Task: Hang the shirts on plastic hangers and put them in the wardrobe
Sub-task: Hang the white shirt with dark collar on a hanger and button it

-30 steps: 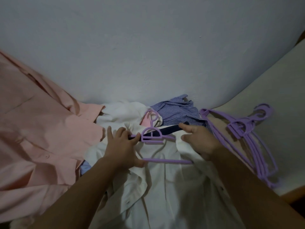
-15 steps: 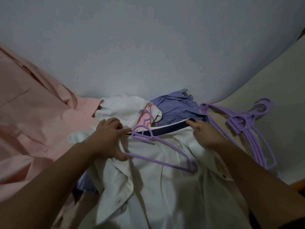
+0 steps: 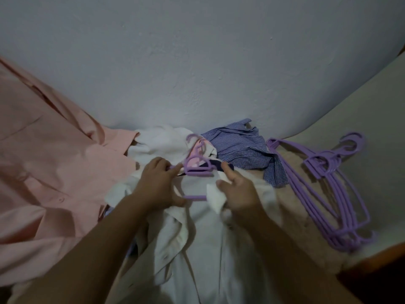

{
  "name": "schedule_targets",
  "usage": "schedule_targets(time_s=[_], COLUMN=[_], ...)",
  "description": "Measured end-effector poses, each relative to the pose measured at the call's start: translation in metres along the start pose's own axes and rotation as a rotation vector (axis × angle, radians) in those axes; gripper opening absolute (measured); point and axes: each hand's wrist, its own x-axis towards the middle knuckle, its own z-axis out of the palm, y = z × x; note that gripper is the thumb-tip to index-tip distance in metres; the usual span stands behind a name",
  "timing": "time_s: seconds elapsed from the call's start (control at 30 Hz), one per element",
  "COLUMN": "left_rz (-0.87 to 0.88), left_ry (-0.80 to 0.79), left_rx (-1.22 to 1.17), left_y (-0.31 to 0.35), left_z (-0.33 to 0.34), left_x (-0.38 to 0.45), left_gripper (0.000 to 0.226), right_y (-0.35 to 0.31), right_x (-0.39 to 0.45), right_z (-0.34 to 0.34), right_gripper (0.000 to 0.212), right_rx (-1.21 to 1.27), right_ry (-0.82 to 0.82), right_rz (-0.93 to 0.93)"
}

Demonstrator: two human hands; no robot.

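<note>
While a large salmon-pink cotton shirt (image 3: 43, 172) sprawls at the left, a person's left hand (image 3: 156, 187) curls its grip around one arm of a lilac plastic hanger (image 3: 197, 170) set inside the collar of a soft white button-up shirt (image 3: 210, 249). The right hand (image 3: 237, 191) pinches the white collar fabric beside it. Limp and light, the cloth would likely slide off unless held at the shoulders, while the stiff hanger is best carried by its hook. Behind lies a crumpled blue checked shirt (image 3: 245, 152); farther right, a stack of spare lilac hangers (image 3: 333, 194) rests on the beige bed sheet (image 3: 372, 119), against a pale blue-grey wall (image 3: 197, 51).
</note>
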Motion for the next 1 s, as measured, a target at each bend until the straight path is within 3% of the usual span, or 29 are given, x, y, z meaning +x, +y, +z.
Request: schedule_targets(time_s=[0.17,0.3,0.43,0.5,0.63,0.7,0.83,1.0], left_rz=[-0.176,-0.438,-0.652,-0.780,-1.012,-1.053,-1.052,-1.010], left_ry=[0.180,0.396,0.548,0.548,0.576,0.570,0.499,0.488], left_rx=[-0.149,-0.527,-0.910,-1.044,-1.358,-1.489,-1.667,-1.584], left_y=[0.050,0.102,0.134,0.139,0.134,0.125,0.113,0.114], left_z=[0.038,0.063,0.072,0.066,0.048,0.045,0.035,0.030], left_x=[-0.020,-0.073,-0.098,-0.097,-0.085,-0.076,-0.057,-0.044], left_gripper=[0.092,0.079,0.055,0.047,0.036,0.031,0.028,0.028], right_y=[0.043,0.069,0.082,0.081,0.079,0.077,0.061,0.050], right_x=[-0.016,-0.034,-0.041,-0.042,-0.037,-0.028,-0.018,-0.014], right_z=[0.035,0.026,0.023,0.021,0.017,0.017,0.014,0.015], right_gripper=[0.072,0.064,0.062,0.056,0.039,0.042,0.033,0.024], right_rx=[0.104,0.004,0.088,0.272,1.015,1.155,1.112,1.107], right_ry=[0.029,0.029,0.098,0.183,0.302,0.282,0.242,0.161], right_rz=[0.010,0.099,0.249,0.271,0.359,0.485,0.550,0.516])
